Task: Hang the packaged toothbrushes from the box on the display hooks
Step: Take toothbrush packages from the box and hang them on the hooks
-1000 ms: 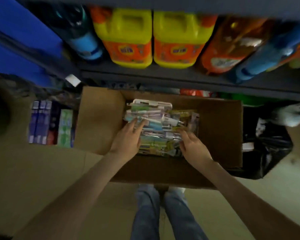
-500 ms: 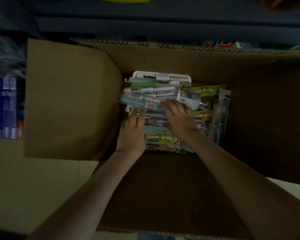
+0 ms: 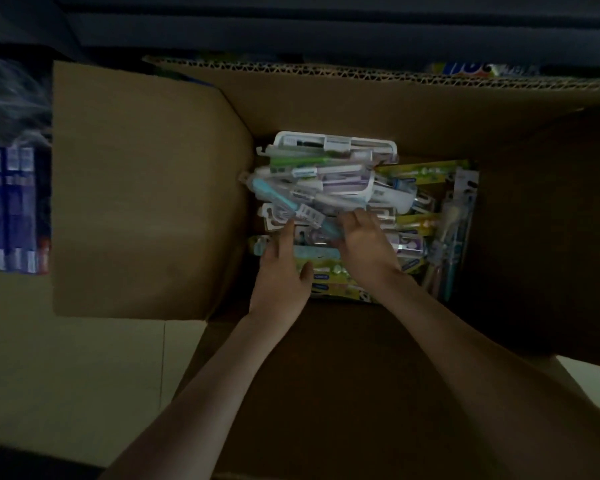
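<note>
View: head camera only, looking steeply down; the light is dim.
Box: open brown corrugated cardboard box (image 3: 146, 188) fills the middle of the frame, with one flap folded out flat toward 9 o'clock.
Task items: a loose pile of packaged toothbrushes in clear blister cards (image 3: 326, 181) lies in the box just above frame centre. White, teal and purple packs sit on top, and yellow-green packs lie beneath and toward 3 o'clock.
Left hand: your left hand (image 3: 281, 271) lies at the 7 o'clock edge of the pile. The fingers are nearly straight, the forefinger tip touches a pack, the thumb is spread aside, and it grasps nothing.
Right hand: your right hand (image 3: 364, 247) lies on the middle of the pile with its fingers bent down over the upper packs. The thumb is hidden, so you cannot tell whether it has a pack in its grip.
Surroundings: a row of blue upright cartons (image 3: 13, 209) stands at 9 o'clock, a dark shelf edge (image 3: 326, 29) runs at 12 o'clock, and pale floor tiles (image 3: 66, 375) show at 8 o'clock.
Hooks: no display hooks are in view.
Progress (judgement): you are at the picking stage. The pile looks large, no pack is clear of the box, and no hung pack can be seen. As far as this view shows, the hanging is all left to do.
</note>
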Demonstrator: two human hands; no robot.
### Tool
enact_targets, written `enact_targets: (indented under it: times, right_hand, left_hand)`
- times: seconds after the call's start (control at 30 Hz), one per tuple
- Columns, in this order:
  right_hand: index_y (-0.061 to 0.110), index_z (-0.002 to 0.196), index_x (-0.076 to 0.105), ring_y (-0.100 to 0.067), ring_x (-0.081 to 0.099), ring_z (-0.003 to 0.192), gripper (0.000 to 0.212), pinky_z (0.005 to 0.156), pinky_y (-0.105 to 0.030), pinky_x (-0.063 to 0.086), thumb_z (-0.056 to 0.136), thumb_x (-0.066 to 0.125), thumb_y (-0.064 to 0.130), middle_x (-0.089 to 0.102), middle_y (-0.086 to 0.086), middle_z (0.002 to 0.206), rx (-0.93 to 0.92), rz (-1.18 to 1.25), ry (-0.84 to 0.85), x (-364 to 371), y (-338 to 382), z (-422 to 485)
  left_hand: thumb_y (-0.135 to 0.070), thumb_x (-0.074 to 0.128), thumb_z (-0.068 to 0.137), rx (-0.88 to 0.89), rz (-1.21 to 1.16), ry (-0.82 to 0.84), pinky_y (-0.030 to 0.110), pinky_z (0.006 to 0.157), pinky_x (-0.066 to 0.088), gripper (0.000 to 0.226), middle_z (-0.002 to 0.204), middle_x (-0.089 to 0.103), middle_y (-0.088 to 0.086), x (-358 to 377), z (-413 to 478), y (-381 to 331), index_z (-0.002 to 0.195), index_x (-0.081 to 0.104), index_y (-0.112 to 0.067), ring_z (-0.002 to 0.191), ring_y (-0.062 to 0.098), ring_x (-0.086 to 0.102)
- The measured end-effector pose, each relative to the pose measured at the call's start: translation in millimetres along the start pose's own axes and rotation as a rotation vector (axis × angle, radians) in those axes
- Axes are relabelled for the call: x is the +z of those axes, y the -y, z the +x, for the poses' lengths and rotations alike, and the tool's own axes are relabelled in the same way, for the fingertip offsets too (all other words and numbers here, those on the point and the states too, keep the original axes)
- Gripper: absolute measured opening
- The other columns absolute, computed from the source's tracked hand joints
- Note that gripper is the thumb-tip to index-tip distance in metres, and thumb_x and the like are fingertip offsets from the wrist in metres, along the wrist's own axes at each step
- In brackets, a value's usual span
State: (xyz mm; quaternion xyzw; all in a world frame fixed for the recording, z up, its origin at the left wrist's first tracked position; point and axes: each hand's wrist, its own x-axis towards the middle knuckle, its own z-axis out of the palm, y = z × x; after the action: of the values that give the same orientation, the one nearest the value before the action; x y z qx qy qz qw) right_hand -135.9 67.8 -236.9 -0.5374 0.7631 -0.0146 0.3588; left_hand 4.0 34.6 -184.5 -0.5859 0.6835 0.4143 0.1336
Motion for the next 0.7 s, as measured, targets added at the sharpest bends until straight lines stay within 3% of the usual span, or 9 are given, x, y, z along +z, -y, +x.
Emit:
enact_targets:
  times: [0.1,0.2,0.27,0.37,0.43,0.53,0.7]
  right_hand:
    - [0.004,0.127,0.05,-0.026,0.038,0.122,0.035,0.097,-0.031,0.035,0.094,0.057,0.012,0.047,-0.012,0.126,-0.106,0.179,0.002,-4,1,-16]
    - [0.005,0.121,0.054,-0.026,0.045,0.116,0.036,0.093,-0.031,0.037,0.089,0.065,0.017,0.051,-0.01,0.119,-0.224,0.226,0.011,-6,0,-26]
    - [0.005,0.119,0.058,-0.027,0.049,0.11,0.042,0.089,-0.033,0.04,0.088,0.063,0.034,0.055,-0.01,0.114,-0.273,0.269,0.0,-7,-1,-24]
    - [0.008,0.13,0.053,-0.027,0.044,0.118,0.061,0.094,-0.033,0.032,0.092,0.032,0.051,0.053,-0.011,0.125,-0.163,0.302,-0.148,-12,-3,-6]
    - [0.009,0.14,0.043,-0.029,0.038,0.127,0.058,0.103,-0.038,0.028,0.097,0.03,0.046,0.047,-0.011,0.136,-0.098,0.183,-0.154,-13,-6,12]
    - [0.012,0.144,0.033,-0.029,0.031,0.13,0.047,0.105,-0.04,0.024,0.1,0.044,0.026,0.038,-0.01,0.142,-0.056,-0.157,-0.051,-7,-7,31]
    - [0.008,0.138,0.041,-0.032,0.036,0.126,0.044,0.104,-0.039,0.029,0.095,0.052,0.014,0.042,-0.015,0.135,-0.002,-0.195,0.01,-15,-6,20]
  left_hand:
    - [-0.027,0.058,0.096,-0.166,-0.556,-0.021,0.025,0.09,0.048,0.064,0.137,0.053,0.001,0,5,-12,0.149,0.022,-0.026,0.123,0.017,0.054]
    - [-0.018,0.058,0.095,-0.31,-0.977,-0.094,0.024,0.078,0.057,0.037,0.111,0.063,-0.001,-2,13,-20,0.13,0.046,-0.014,0.1,0.011,0.065]
    - [-0.014,0.055,0.096,-0.319,-1.017,-0.103,0.02,0.066,0.057,0.028,0.103,0.064,0.0,-5,16,-20,0.124,0.052,-0.01,0.09,0.009,0.066]
    - [-0.014,0.056,0.097,-0.322,-1.011,-0.064,0.02,0.067,0.056,0.022,0.103,0.064,-0.001,-7,16,-14,0.118,0.055,-0.015,0.093,0.01,0.065]
    - [-0.015,0.056,0.097,-0.344,-1.019,-0.037,0.023,0.073,0.055,0.016,0.104,0.063,-0.002,-8,15,-12,0.113,0.056,-0.02,0.1,0.014,0.064]
    - [-0.015,0.053,0.099,-0.38,-1.041,-0.01,0.027,0.078,0.055,0.009,0.104,0.062,-0.003,-8,13,-9,0.104,0.057,-0.02,0.107,0.018,0.062]
    - [-0.014,0.055,0.097,-0.423,-1.075,0.021,0.024,0.071,0.055,0.015,0.108,0.062,0.004,-9,6,-10,0.112,0.055,-0.017,0.101,0.017,0.063]
